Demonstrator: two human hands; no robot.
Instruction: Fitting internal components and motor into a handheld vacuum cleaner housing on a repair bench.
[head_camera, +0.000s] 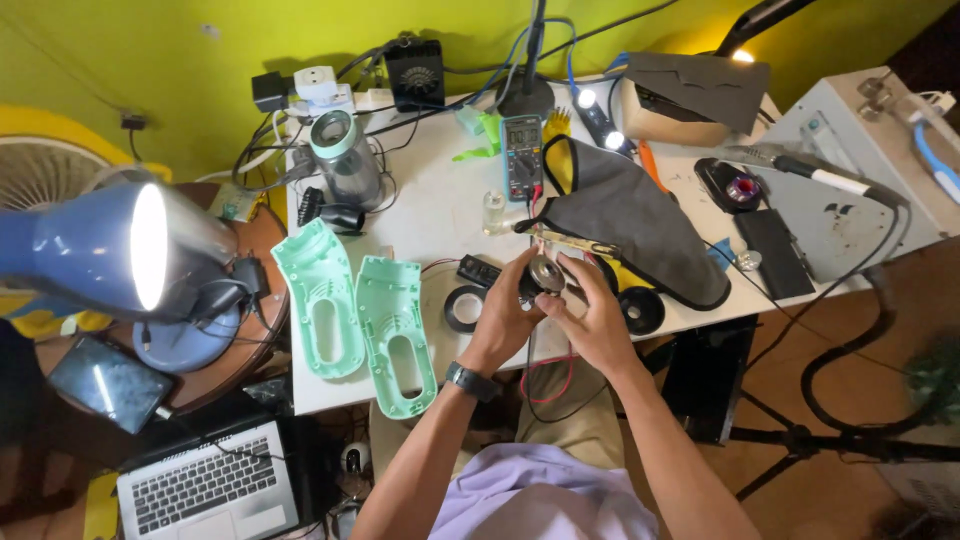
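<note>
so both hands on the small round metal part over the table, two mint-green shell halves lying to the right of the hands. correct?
Not quite. The head view shows the two mint-green shell halves lying to the left of the hands, not the right. The rest holds: the left hand and right hand both hold the small round metal part over the white table.

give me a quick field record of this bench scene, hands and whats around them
left hand: left hand grips a small round motor-like part from the left
right hand: right hand holds the same part from the right
wrist: black watch on the left wrist
left of hands: two mint green shell halves lying open side up on the white table
near hands: roll of black tape, grey pouch
further back: multimeter, clear canister
lighting: blue desk lamp, switched on
below table edge: laptop
</note>
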